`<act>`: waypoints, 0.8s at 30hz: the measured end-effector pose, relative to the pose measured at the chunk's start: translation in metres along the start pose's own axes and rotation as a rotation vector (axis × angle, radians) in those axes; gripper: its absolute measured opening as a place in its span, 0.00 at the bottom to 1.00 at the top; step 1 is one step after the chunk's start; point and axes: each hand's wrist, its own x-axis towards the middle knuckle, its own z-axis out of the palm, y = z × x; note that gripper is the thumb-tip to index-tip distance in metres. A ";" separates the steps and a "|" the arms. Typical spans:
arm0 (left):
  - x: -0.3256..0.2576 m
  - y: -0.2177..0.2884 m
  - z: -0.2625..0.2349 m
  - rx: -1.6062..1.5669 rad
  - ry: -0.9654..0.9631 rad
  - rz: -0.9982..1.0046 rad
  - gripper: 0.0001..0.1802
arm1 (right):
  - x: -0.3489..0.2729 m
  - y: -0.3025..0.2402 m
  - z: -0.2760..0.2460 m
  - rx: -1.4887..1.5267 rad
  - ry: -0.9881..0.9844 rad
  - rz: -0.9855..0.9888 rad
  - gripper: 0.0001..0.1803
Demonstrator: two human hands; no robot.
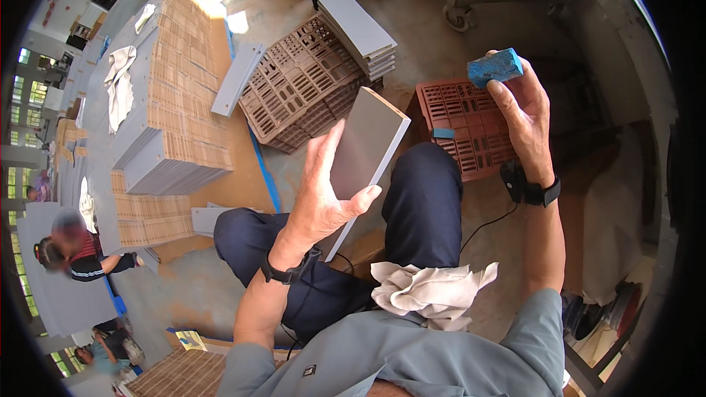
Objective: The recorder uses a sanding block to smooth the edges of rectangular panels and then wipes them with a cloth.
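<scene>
Big stacks of boards (184, 81) are towering left of the left hand (320, 202); a brown crate (294, 66) is sitting beyond it! A reddish crate (478, 121) is resting below and left of the right hand (523, 110). And the grey board (368, 140): the left hand is clamping it, thumb toward one long edge, fingers at the other, the far end reaching past the fingertips! A pale cloth (426, 290) is lying crumpled closer in than both hands. The blue block (500, 66) is sitting at the right hand's fingertips, thumb and fingers pinching it!
</scene>
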 end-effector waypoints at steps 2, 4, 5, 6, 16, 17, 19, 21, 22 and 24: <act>-0.002 0.002 -0.002 0.434 0.170 0.164 0.59 | 0.002 -0.004 0.005 0.000 -0.019 -0.004 0.23; -0.003 0.005 0.001 0.474 0.210 0.192 0.59 | 0.002 -0.008 0.012 0.033 -0.057 -0.010 0.23; -0.004 0.006 0.002 0.532 0.245 0.213 0.60 | 0.003 -0.011 0.017 0.035 -0.061 -0.009 0.23; -0.004 0.006 0.003 0.591 0.279 0.234 0.61 | 0.003 -0.014 0.024 0.063 -0.067 0.007 0.22; -0.010 0.000 0.002 0.808 0.313 0.250 0.63 | 0.017 -0.009 0.063 0.039 -0.160 0.081 0.20; -0.010 0.000 0.003 0.814 0.309 0.249 0.63 | 0.023 -0.003 0.068 -0.026 -0.196 -0.088 0.20; -0.011 0.000 0.003 0.820 0.305 0.246 0.63 | 0.028 -0.007 0.076 -0.157 -0.261 -0.220 0.21; -0.011 0.001 0.003 0.850 0.294 0.247 0.63 | 0.032 -0.010 0.087 -0.162 -0.304 -0.220 0.21; -0.011 0.002 0.004 0.850 0.294 0.248 0.63 | 0.035 -0.011 0.090 -0.170 -0.344 -0.221 0.21; -0.011 0.004 0.005 0.859 0.278 0.243 0.62 | 0.037 -0.003 0.096 -0.167 -0.340 -0.328 0.22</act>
